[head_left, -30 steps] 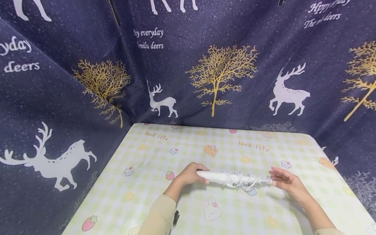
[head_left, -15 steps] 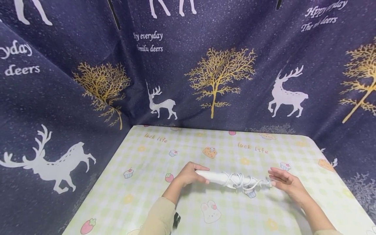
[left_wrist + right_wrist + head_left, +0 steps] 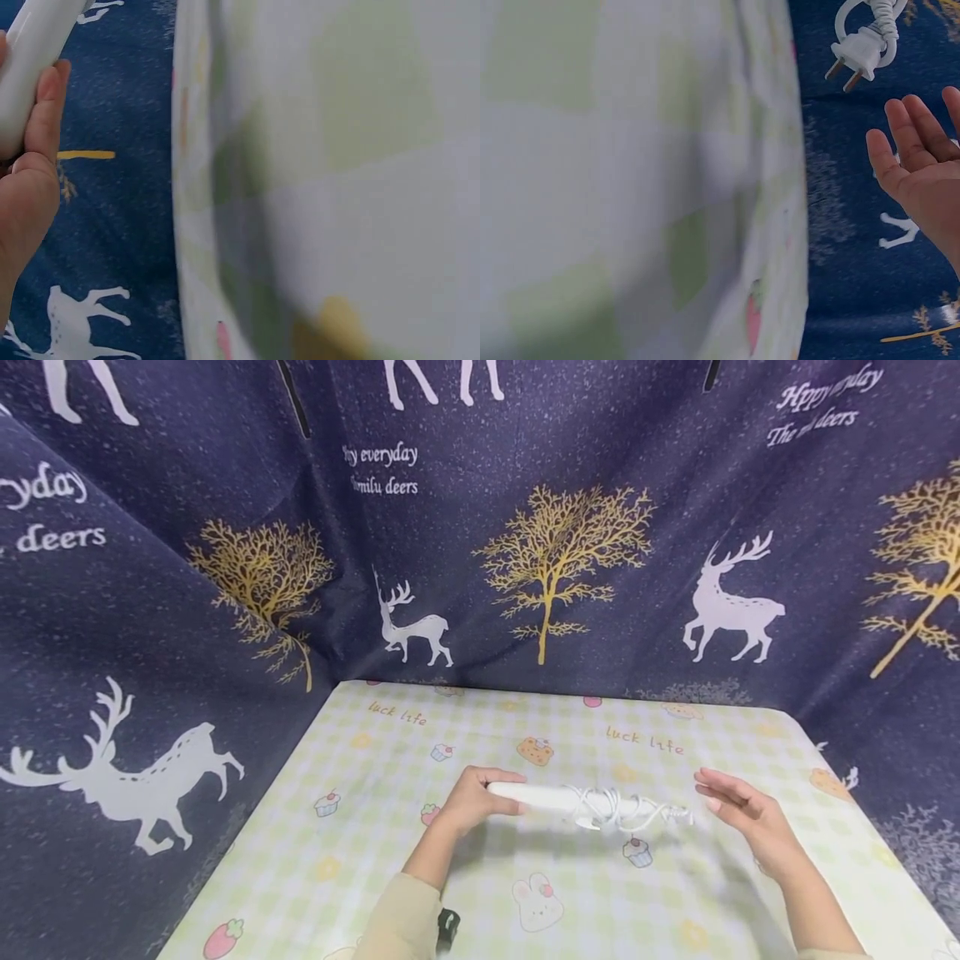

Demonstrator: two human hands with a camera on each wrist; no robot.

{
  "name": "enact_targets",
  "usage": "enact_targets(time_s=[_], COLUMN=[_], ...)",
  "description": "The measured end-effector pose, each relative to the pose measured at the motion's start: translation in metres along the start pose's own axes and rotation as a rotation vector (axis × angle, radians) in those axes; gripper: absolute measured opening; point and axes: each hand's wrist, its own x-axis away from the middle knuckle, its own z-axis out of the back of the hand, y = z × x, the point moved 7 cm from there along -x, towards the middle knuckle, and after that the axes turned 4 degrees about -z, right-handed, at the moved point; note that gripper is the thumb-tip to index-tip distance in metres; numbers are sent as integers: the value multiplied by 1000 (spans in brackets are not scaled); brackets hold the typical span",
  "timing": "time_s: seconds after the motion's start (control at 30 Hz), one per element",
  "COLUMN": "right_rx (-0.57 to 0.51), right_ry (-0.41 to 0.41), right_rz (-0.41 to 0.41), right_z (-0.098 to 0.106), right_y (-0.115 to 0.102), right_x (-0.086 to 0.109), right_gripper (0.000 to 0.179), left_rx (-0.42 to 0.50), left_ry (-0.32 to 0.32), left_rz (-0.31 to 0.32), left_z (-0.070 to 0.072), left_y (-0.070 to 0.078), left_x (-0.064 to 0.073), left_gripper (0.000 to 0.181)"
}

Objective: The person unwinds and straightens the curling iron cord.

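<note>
My left hand (image 3: pixel 468 800) holds one end of a long, slim white electric appliance (image 3: pixel 536 795), shaped like a hair iron, between thumb and fingers. It lies level over the table, casting a shadow below. A white cord (image 3: pixel 611 810) is wound in loose loops around its right half. At the far end, the right wrist view shows a two-pin plug (image 3: pixel 859 52) on the bunched cord. Apart from that end, my right hand (image 3: pixel 757 822) hovers with fingers spread and holds nothing. In the left wrist view, thumb and fingers wrap the smooth white body (image 3: pixel 34 60).
A table (image 3: pixel 420 860) covered in a green-checked cloth with cartoon prints lies beneath both hands. Dark blue curtains (image 3: pixel 450 527) with deer and trees hang behind it and at the sides. A small black object (image 3: pixel 447 929) shows beside the left sleeve.
My right hand has left the plug end and moved slightly up and right. My left hand has raised the appliance a little and shifted it left.
</note>
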Motion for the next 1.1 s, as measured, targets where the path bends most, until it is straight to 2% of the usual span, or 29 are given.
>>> enact_targets(time_s=[0.17, 0.27, 0.43, 0.57, 0.77, 0.9, 1.0, 1.1], right_rx=[41, 79, 55, 28, -8, 12, 69, 90], right_ry=[-3, 4, -6, -12, 6, 1, 2, 20], right_rz=[43, 63, 80, 84, 55, 24, 5, -11], right_z=[-3, -4, -3, 0, -4, -12, -17, -22], right_y=[-20, -30, -34, -29, -22, -20, -18, -15], right_x=[-2, -4, -8, -9, 1, 13, 20, 26], right_gripper=[41, 43, 44, 43, 44, 45, 46, 46], left_rx=[66, 91, 110, 127, 129, 134, 135, 152], left_ry=[30, 53, 44, 37, 63, 70, 63, 61], left_rz=[-46, -80, -107, -100, -68, -51, -42, -57], left_z=[10, 15, 18, 17, 19, 18, 18, 21], left_y=[21, 41, 66, 63, 39, 47, 55, 52], left_x=[3, 8, 15, 14, 16, 33, 42, 47], left_gripper=[39, 39, 38, 40, 38, 37, 36, 37])
